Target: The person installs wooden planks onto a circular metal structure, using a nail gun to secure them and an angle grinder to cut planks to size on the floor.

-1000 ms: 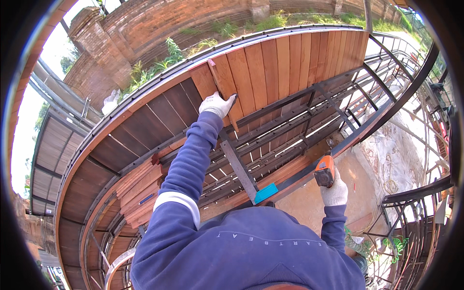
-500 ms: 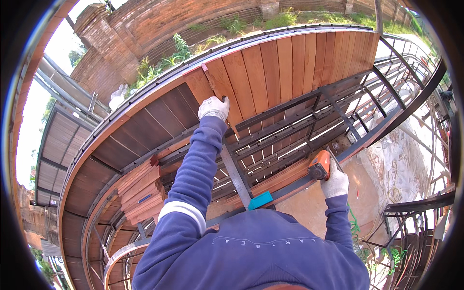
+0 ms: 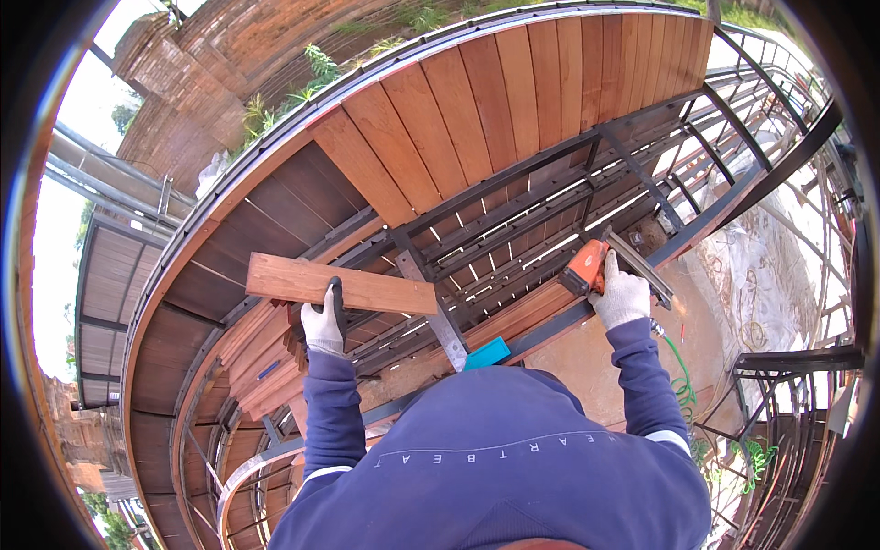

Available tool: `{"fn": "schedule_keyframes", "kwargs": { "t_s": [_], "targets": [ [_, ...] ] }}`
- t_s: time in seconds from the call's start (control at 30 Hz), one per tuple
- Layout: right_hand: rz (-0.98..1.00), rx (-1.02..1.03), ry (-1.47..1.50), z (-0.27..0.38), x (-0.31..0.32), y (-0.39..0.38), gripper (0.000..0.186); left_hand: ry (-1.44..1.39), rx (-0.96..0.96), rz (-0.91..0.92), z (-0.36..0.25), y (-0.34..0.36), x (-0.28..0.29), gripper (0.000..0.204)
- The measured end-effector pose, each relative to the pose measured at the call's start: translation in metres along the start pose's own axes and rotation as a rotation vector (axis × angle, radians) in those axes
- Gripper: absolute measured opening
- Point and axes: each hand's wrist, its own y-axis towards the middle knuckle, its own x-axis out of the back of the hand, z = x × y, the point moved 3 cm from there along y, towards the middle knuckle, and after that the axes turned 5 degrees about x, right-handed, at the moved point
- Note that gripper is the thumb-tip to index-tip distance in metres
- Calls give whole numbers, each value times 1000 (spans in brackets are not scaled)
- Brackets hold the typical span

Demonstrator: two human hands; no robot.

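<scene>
My left hand [image 3: 325, 323], in a pale glove, grips a short reddish-brown wooden board [image 3: 367, 288] by its near edge. The board lies crosswise above the dark metal frame, slightly tilted down to the right. In my gloved right hand [image 3: 623, 301] is an orange nail gun [image 3: 586, 268], with a long dark magazine and a green hose [image 3: 680, 367] trailing from it. Beyond both hands, a row of fitted wooden planks [image 3: 486, 101] curves along the frame. The left end of that row stops beside darker slats [image 3: 302, 197].
A stack of loose boards [image 3: 261, 367] sits at the left, below the held board. A teal box-like piece [image 3: 487, 354] rests by a metal upright [image 3: 431, 307]. Curved dark rails [image 3: 733, 206] run at the right. Behind stands a brick wall [image 3: 247, 69].
My left hand has drawn back from the left end of the plank row and now holds a board over the frame. The nail gun has moved slightly left and up.
</scene>
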Motion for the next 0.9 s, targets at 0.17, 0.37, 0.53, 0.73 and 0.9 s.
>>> {"fn": "schedule_keyframes", "kwargs": {
  "t_s": [0.17, 0.37, 0.53, 0.73, 0.9],
  "targets": [
    [77, -10, -39, 2, -1, 2, 98, 51, 65, -121, 26, -40, 25, 39],
    [52, 11, -46, 7, 1, -13, 93, 70, 92, -74, 48, -55, 33, 57],
    [2, 34, -19, 10, 2, -23, 88, 26, 125, -34, 32, -70, 19, 43],
    [-62, 114, 117, 3, -1, -30, 80, 13, 114, -26, 29, -85, 23, 40],
    [-159, 171, 139, 2, 1, -34, 76, 54, 87, -35, 29, -93, 30, 37]
  ]
}}
